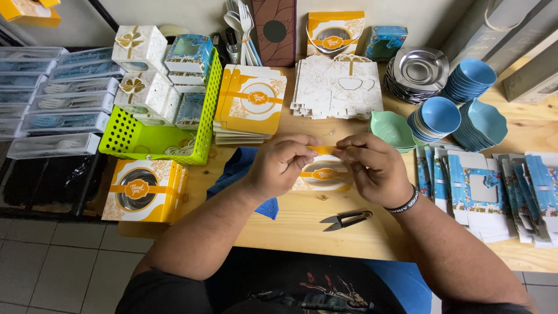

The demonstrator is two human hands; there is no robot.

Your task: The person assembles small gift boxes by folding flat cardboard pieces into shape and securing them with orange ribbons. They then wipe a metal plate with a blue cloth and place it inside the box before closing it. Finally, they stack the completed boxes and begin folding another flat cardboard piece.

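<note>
Box folding at the table edge, both hands on 1 yellow carton

Hands work together over a yellow and white gift box (321, 176) with a round window, held just above the wooden table (302, 224) in front of the person. Left hand (280, 166) has fingers curled shut, thumb and forefinger pinched on the top yellow flap of the box. Right hand (372, 167), with a black wristband (406, 203), is also closed, fingertips pinching the same flap from the other side. The 2 pinches nearly meet at the middle of the flap. No gap in either grip, both clamped on card.

Step, as a judgement: closing or tucking the top flap of the box. Next move likely calls for keeping the flap edge lined up with its slot and pressing evenly so the thin card does not crease; the box body under the hands is partly hidden, so the slot cannot be seen.

Nearby: small black thread snips (346, 219) lie on the table just below the hands, untouched. Blue cloth (235, 170) sits under the left wrist. Stack of flat yellow cartons (249, 104) lies beyond the hands, a green basket (160, 139) of finished white boxes to its left, blue bowls (440, 114) and a green dish (392, 129) to the right. A finished yellow box (144, 191) stands at the left table edge.
</note>
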